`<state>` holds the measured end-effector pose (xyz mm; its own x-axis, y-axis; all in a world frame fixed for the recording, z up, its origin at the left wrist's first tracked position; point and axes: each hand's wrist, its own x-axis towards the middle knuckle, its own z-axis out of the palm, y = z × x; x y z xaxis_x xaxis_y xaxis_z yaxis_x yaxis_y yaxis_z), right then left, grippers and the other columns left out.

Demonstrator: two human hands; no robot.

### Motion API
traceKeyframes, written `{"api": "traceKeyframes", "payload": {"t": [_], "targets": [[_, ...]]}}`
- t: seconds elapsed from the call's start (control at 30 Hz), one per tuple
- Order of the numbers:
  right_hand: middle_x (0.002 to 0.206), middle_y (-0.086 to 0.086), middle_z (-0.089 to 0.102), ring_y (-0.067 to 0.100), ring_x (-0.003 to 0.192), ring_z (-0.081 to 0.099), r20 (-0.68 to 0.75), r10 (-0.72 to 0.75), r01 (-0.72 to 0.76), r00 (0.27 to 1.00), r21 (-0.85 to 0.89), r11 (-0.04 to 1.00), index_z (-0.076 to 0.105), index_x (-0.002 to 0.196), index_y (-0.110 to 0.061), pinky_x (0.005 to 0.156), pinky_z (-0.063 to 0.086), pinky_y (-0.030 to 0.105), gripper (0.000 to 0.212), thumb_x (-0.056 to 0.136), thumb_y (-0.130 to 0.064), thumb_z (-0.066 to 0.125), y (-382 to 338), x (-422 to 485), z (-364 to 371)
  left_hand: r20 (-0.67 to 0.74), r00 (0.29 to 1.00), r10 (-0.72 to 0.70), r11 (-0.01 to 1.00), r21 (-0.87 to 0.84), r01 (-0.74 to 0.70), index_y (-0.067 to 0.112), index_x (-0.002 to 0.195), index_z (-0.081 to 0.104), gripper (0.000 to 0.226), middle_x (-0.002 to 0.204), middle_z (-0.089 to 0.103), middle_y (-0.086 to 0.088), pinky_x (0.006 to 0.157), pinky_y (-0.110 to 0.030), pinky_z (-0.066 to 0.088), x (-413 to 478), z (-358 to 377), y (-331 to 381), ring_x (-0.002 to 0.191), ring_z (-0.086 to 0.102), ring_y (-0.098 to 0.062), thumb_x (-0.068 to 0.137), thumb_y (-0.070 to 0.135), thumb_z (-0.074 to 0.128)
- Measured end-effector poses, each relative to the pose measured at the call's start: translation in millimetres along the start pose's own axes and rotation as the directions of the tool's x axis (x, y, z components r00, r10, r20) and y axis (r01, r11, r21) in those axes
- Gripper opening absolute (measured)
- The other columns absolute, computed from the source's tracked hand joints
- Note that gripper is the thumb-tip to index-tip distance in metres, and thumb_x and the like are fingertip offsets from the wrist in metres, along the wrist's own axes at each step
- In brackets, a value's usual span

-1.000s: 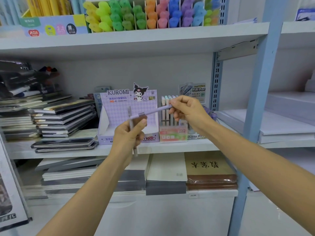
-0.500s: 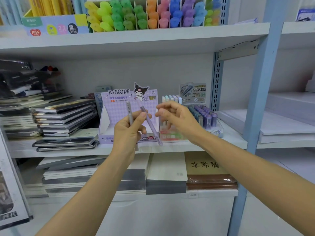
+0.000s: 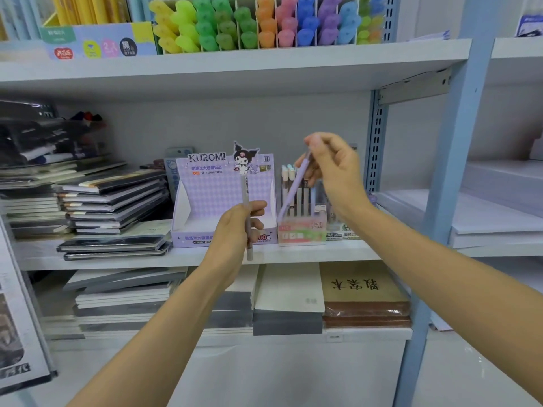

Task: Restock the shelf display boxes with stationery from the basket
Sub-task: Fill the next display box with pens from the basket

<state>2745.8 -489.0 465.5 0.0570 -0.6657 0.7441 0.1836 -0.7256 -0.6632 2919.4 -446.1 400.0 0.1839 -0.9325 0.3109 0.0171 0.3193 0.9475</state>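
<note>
- Though only the head view is given, it shows both hands raised before the middle shelf [image 3: 293, 255], apart from each other.
- The right hand [image 3: 332, 174] pinches the top end of a lilac pen [image 3: 293, 186], which is tilted with its lower tip among the pens standing in the pastel pen box [image 3: 302, 233].
- The left hand [image 3: 235, 230] grips a grey pen [image 3: 246, 207] upright in front of the Kuromi display box [image 3: 205, 198].
- The step in hand looks like slotting the lilac pen. Next it needs straightening into a free gap before release, while the grey pen waits.
- No basket is in view.
</note>
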Motion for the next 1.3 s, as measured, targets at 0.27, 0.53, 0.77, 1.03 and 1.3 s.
{"api": "traceKeyframes", "payload": {"t": [0.27, 0.53, 0.77, 1.03, 1.3], "targets": [[0.082, 0.014, 0.068, 0.019, 0.067, 0.064, -0.16, -0.019, -0.007, 0.987, -0.159, 0.987, 0.053, 0.103, -0.009, 0.059, 0.055, 0.027, 0.013, 0.102, -0.02, 0.047, 21, 25, -21, 0.078, 0.99, 0.118, 0.991, 0.06, -0.123, 0.016, 0.102, 0.059, 0.028, 0.053, 0.033, 0.008, 0.044, -0.022, 0.035, -8, -8, -5, 0.045, 0.03, -0.01, 0.105, 0.034, 0.037], [0.086, 0.011, 0.07, 0.015, 0.065, 0.065, -0.007, 0.034, -0.034, 0.999, -0.409, 0.912, 0.059, 0.102, -0.009, 0.057, 0.055, 0.025, 0.013, 0.1, -0.019, 0.051, 51, 24, -13, 0.111, 0.991, 0.079, 0.995, 0.05, -0.085, 0.018, 0.104, 0.062, 0.023, 0.062, 0.039, 0.007, 0.048, -0.021, 0.034, -5, -10, -9, 0.052, 0.035, -0.008, 0.105, 0.021, 0.039], [0.076, 0.003, 0.068, 0.011, 0.061, 0.063, 0.161, 0.032, 0.055, 0.986, -0.506, 0.861, 0.06, 0.099, -0.005, 0.059, 0.055, 0.025, 0.017, 0.101, -0.017, 0.047, 52, 29, -8, 0.12, 0.99, 0.078, 0.992, 0.094, -0.089, 0.022, 0.107, 0.06, 0.02, 0.058, 0.036, 0.01, 0.043, -0.016, 0.026, -6, -17, -13, 0.048, 0.027, -0.006, 0.104, 0.03, 0.042], [0.08, 0.007, 0.067, 0.024, 0.068, 0.065, 0.114, -0.028, 0.092, 0.993, -0.609, 0.788, 0.05, 0.103, -0.017, 0.067, 0.058, 0.039, 0.011, 0.096, -0.017, 0.059, 60, 26, 7, 0.085, 0.996, 0.018, 0.995, 0.096, -0.026, 0.014, 0.101, 0.053, 0.015, 0.064, 0.045, 0.006, 0.045, -0.016, 0.031, -8, -14, -12, 0.047, 0.032, -0.004, 0.101, 0.028, 0.047], [0.097, -0.002, 0.051, 0.003, 0.076, 0.05, 0.072, -0.021, 0.063, 0.997, -0.659, 0.749, 0.063, 0.103, -0.015, 0.074, 0.04, 0.014, 0.011, 0.094, -0.021, 0.06, 54, 24, 3, 0.082, 0.996, 0.043, 0.991, 0.124, -0.053, 0.013, 0.098, 0.057, 0.014, 0.066, 0.049, 0.003, 0.047, -0.018, 0.031, -10, -17, -10, 0.052, 0.034, -0.007, 0.099, 0.027, 0.052]]}}
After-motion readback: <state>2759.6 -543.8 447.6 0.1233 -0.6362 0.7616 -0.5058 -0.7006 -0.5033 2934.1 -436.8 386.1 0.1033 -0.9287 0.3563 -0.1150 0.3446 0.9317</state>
